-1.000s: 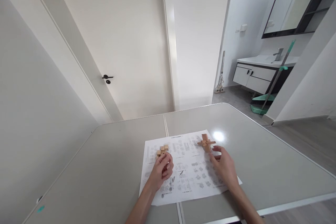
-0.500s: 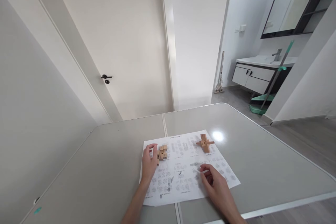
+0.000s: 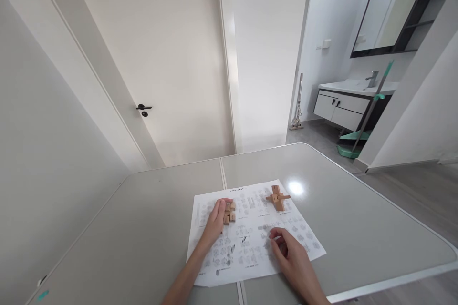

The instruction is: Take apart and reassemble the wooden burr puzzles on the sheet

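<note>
My left hand (image 3: 213, 223) is curled around the left and far sides of a small cluster of light wooden blocks (image 3: 229, 213), looking like an interlocking puzzle. The palm side hides part of the cluster. My right hand (image 3: 290, 253) rests near the lower right of the printed sheet (image 3: 263, 274), its fingers loosely bent, a gap beside the thumb and nothing visible in it. Farther up the sheet, apart from both hands, stands a cross-shaped wooden puzzle (image 3: 278, 198) of darker wood. Small printed diagrams cover the paper beneath.
The sheet lies on a grey folding table (image 3: 143, 228) with a seam down its middle. Behind it is a closed door with a black handle (image 3: 143, 107). To the right are a washbasin cabinet (image 3: 341, 105), a mop (image 3: 297, 109) and a green dustpan (image 3: 348, 151).
My left hand has moved right across the paper, and the light block cluster has shifted right with it. My right hand has stayed nearly still. The camera view has tilted slightly.
</note>
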{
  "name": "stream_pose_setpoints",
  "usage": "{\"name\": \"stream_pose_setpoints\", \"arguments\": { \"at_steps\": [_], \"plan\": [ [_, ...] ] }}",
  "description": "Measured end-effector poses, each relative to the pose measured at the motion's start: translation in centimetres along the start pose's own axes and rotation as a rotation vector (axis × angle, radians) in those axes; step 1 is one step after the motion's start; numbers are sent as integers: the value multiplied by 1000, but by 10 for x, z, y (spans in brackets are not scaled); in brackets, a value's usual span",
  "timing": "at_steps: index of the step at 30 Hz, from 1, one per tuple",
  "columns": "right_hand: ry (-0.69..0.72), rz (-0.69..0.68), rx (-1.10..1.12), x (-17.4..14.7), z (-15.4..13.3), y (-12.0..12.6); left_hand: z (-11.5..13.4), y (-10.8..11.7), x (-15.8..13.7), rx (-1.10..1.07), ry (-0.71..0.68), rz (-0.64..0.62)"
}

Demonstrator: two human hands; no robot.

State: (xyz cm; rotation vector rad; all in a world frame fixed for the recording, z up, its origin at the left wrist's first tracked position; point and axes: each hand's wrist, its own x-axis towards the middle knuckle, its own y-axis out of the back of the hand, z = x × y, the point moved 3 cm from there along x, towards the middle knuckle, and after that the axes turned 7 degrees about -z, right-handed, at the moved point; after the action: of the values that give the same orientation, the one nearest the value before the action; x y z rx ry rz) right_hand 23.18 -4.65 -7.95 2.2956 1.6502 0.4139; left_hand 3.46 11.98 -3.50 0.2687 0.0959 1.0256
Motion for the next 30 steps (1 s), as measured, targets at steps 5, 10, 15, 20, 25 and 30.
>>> {"name": "stream_pose_setpoints", "arguments": {
  "at_steps": [5, 10, 15, 20, 25, 30],
  "plan": [
    [53, -68, -42, 11, -4, 3, 8, -16, -4, 17, 11, -145],
    [219, -228, -140, 42, -21, 6, 10, 16, -2, 299, -69, -263],
    [299, -372, -177, 78, -26, -1, 1, 40, -6, 502, -139, -430],
    [326, -437, -147, 101, -22, -8, -5, 37, -8, 544, -161, -461],
    [237, -420, -89, 112, -23, -9, 0, 34, -6, 395, -123, -385],
    [208, -370, 137, 114, -27, -13, 4, 30, -3, 110, -59, -335]
  ]
}}
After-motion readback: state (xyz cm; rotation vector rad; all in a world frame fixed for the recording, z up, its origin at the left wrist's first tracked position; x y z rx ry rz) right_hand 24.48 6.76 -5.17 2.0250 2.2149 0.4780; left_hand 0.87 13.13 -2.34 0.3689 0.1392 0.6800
